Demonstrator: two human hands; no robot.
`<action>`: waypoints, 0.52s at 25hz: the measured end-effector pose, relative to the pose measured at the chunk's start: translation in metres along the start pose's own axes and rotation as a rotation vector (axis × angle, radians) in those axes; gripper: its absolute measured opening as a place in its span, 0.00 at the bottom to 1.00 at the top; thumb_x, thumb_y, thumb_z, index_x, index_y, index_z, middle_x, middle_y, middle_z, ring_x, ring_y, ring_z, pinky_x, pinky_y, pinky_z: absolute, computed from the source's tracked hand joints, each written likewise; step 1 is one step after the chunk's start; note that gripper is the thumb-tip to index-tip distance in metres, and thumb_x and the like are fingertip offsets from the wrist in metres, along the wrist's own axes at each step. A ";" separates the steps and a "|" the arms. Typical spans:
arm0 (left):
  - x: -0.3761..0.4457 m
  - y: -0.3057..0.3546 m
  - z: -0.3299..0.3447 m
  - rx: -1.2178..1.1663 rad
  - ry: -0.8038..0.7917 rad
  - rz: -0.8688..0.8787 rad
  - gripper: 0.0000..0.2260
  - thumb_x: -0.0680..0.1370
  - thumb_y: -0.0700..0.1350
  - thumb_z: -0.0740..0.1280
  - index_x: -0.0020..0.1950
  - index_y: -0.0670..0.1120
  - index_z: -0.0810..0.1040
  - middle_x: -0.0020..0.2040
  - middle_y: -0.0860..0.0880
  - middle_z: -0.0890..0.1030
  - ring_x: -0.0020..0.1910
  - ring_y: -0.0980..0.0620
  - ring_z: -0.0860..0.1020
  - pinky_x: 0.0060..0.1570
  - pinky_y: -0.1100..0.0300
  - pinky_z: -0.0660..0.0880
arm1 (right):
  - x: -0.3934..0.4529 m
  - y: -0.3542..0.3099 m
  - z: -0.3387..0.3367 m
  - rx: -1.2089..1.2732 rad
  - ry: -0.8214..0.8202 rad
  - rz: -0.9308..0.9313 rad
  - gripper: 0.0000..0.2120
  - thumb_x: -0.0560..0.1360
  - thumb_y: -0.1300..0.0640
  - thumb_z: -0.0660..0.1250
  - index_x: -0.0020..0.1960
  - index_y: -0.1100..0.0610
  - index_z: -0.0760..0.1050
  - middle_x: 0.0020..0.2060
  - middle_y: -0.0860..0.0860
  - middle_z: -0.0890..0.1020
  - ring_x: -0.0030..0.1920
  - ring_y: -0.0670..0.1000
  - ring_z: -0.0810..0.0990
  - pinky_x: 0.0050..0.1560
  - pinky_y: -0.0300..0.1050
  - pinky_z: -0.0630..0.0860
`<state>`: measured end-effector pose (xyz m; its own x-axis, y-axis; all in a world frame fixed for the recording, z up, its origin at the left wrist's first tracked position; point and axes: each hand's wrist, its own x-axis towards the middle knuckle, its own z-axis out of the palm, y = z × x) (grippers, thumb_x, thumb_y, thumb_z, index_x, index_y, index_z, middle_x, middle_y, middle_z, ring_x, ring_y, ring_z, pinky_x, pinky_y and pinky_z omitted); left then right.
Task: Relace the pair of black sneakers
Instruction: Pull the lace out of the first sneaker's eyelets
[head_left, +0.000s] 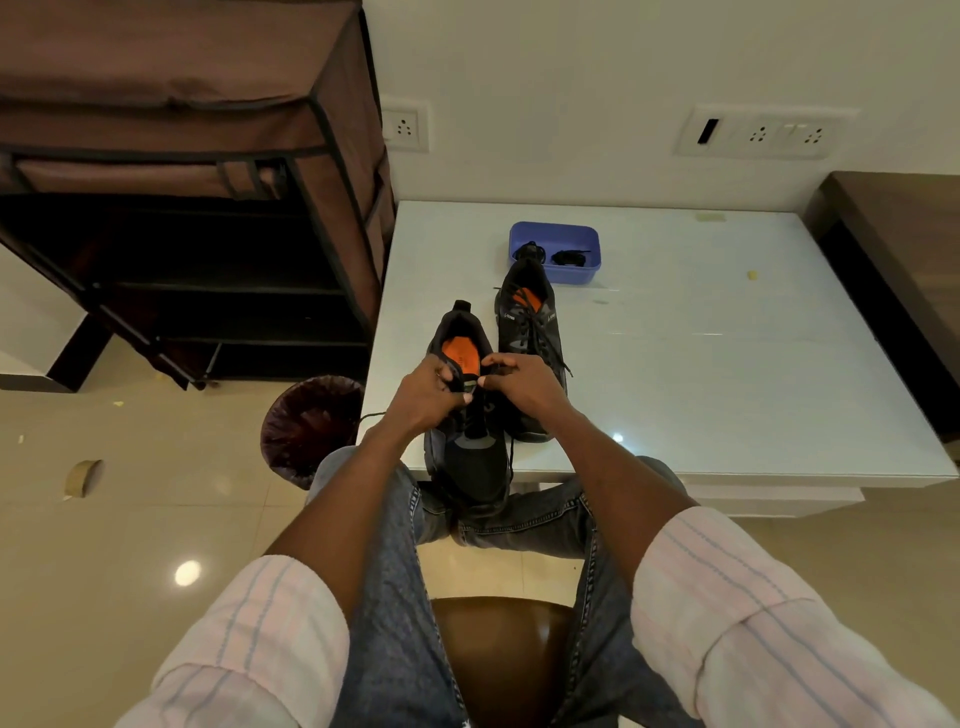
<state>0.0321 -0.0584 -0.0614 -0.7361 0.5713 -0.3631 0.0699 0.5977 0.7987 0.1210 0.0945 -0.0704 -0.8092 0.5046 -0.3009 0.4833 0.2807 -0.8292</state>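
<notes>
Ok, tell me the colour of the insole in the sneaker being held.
Orange insole, inside the black sneaker; seen in the head view.

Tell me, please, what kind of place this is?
Probably a room in a home: a fabric shoe rack stands by the wall, wall sockets sit above a white table, and a lined waste bin is on the tiled floor.

Both hands (480, 387) at the near sneaker's (467, 415) lace.

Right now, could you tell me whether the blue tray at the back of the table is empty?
Not empty. The blue tray holds two small bundles of black laces, lying apart on its floor.
</notes>
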 end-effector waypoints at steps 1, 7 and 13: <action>0.001 0.000 -0.003 -0.060 -0.024 -0.016 0.10 0.74 0.39 0.74 0.47 0.45 0.72 0.37 0.47 0.77 0.34 0.50 0.76 0.36 0.57 0.74 | -0.001 0.001 -0.002 0.026 -0.001 0.010 0.13 0.74 0.57 0.72 0.59 0.51 0.81 0.51 0.49 0.83 0.53 0.48 0.80 0.52 0.39 0.72; 0.002 -0.003 -0.008 -0.044 0.109 -0.067 0.08 0.75 0.32 0.67 0.38 0.43 0.79 0.40 0.44 0.81 0.33 0.52 0.78 0.33 0.65 0.72 | -0.003 -0.001 -0.001 0.119 -0.047 0.034 0.16 0.75 0.58 0.72 0.62 0.53 0.80 0.53 0.51 0.83 0.54 0.49 0.80 0.55 0.40 0.73; 0.005 -0.006 0.002 0.369 0.260 0.401 0.10 0.74 0.36 0.69 0.53 0.43 0.84 0.64 0.42 0.74 0.66 0.42 0.69 0.63 0.55 0.67 | -0.013 0.002 -0.001 0.107 -0.054 -0.049 0.19 0.78 0.57 0.70 0.68 0.55 0.75 0.59 0.53 0.82 0.56 0.48 0.78 0.58 0.38 0.70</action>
<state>0.0290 -0.0582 -0.0691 -0.7412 0.6642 0.0977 0.5707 0.5467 0.6128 0.1332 0.0889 -0.0679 -0.8491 0.4469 -0.2817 0.4070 0.2134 -0.8882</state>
